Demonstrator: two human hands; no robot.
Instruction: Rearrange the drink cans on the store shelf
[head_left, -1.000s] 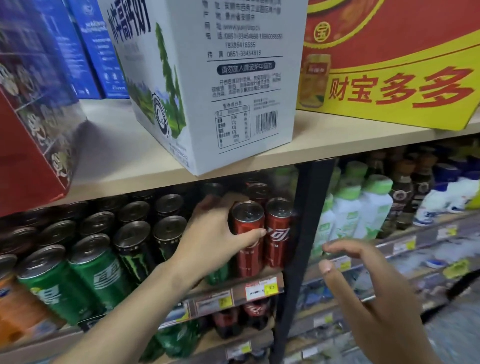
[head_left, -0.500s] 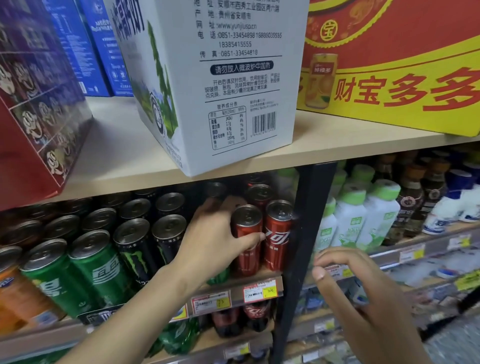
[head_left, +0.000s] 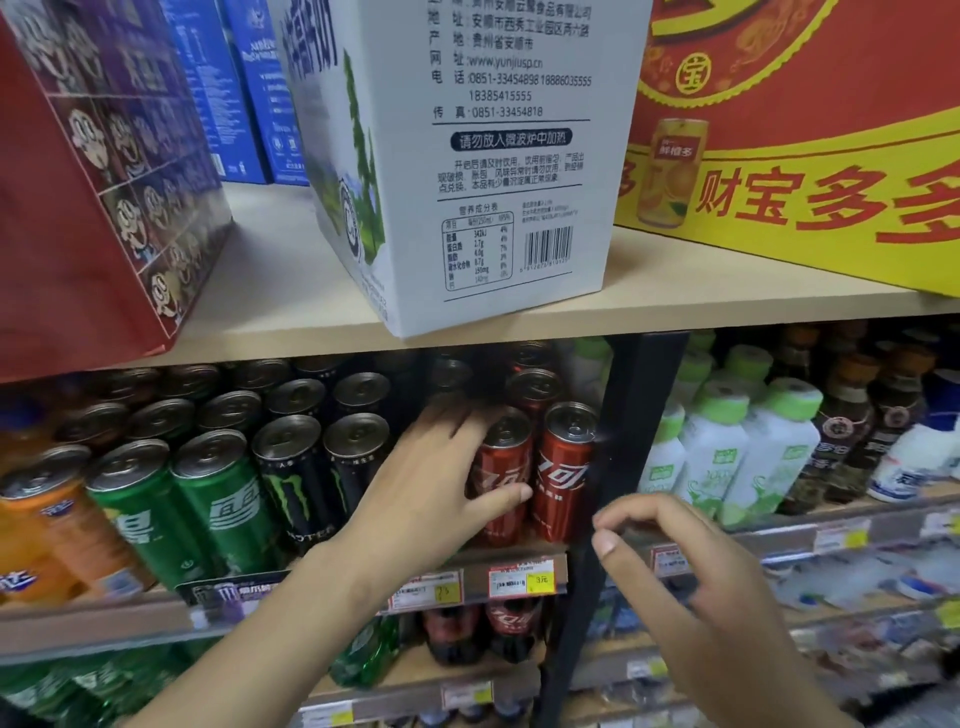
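Across mid frame, a wooden shelf (head_left: 675, 306) carrying a white carton (head_left: 467, 156) at top centre. Below, at left centre, rows of green cans (head_left: 156, 509) and black cans (head_left: 296, 478). At centre, two red cans (head_left: 563, 467) upright, side by side. Left hand (head_left: 431, 493) wrapped on the left red can (head_left: 501, 467), fingers (head_left: 452, 415) curled behind, thumb across front. Lower right, right hand (head_left: 691, 582) in air, fingers loosely curled, holding nothing.

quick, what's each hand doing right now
left hand: wrapped around a red cola can on the shelf
right hand: empty, fingers loosely curled
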